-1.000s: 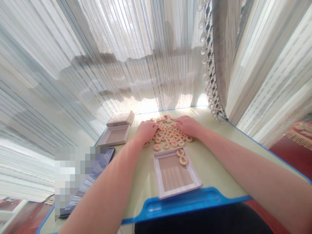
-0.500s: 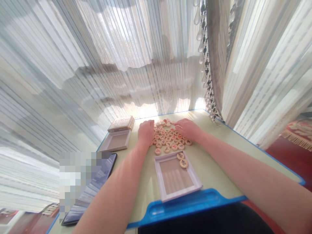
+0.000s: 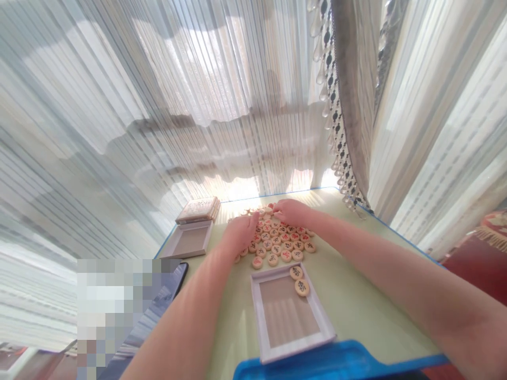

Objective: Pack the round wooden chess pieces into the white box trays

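Several round wooden pieces (image 3: 276, 240) with red or black characters lie packed together on the pale green table (image 3: 356, 285). My left hand (image 3: 241, 232) rests over the left side of the group, touching pieces; its fingertips are small in view and what they grip, if anything, is unclear. At the far edge of the group, my right hand (image 3: 292, 212) has its fingers bent down at the pieces, their tips partly hidden. Nearer to me sits a shallow white tray (image 3: 258, 316), with two black-marked pieces (image 3: 301, 287) at its far right corner.
A second shallow box (image 3: 207, 240) is at the left, with a decorated closed box (image 3: 198, 209) behind it. A dark-edged tablet (image 3: 158, 306), partly pixelated, lies at the near left. Striped curtains (image 3: 222, 105) hang beyond the table, whose rim is blue.
The view has tilted, so the table appears lower. My left hand has moved inward over the pieces, and my right hand has shifted left toward the far pieces.
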Demonstrator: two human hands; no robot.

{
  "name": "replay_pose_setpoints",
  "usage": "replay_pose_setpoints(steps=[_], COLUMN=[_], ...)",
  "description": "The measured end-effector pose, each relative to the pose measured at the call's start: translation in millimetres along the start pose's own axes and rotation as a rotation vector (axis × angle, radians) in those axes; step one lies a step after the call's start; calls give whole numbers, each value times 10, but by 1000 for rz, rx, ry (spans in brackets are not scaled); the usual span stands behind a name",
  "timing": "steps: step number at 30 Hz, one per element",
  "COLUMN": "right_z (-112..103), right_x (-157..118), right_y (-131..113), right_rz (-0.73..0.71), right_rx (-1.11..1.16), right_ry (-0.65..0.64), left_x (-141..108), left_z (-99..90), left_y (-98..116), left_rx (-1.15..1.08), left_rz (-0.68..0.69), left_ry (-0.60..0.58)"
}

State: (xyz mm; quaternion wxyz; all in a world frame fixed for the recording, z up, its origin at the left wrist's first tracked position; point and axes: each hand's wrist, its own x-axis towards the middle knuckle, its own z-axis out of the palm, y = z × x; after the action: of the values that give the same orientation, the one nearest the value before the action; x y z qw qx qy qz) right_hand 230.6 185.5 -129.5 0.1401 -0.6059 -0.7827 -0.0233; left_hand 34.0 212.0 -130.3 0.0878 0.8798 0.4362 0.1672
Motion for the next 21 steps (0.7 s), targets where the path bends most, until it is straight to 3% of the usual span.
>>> replay_pose_setpoints(steps=[3, 7, 14, 21], right_z=[48, 57, 101, -79], right_x=[-20, -24, -26, -60], right_y=[8, 40, 43, -166], right_rz=[-13, 73, 44, 1], right_rx=[18, 83, 57, 209], right_ry=[32, 54, 99, 270], left_x=[7, -1, -17, -5], left_z=[-7, -39, -84, -94], left_y=[-20, -51, -38, 48], left_rx=[18, 18, 74, 119], left_rz=[14, -31, 158, 158], left_ry=[49, 49, -62, -35])
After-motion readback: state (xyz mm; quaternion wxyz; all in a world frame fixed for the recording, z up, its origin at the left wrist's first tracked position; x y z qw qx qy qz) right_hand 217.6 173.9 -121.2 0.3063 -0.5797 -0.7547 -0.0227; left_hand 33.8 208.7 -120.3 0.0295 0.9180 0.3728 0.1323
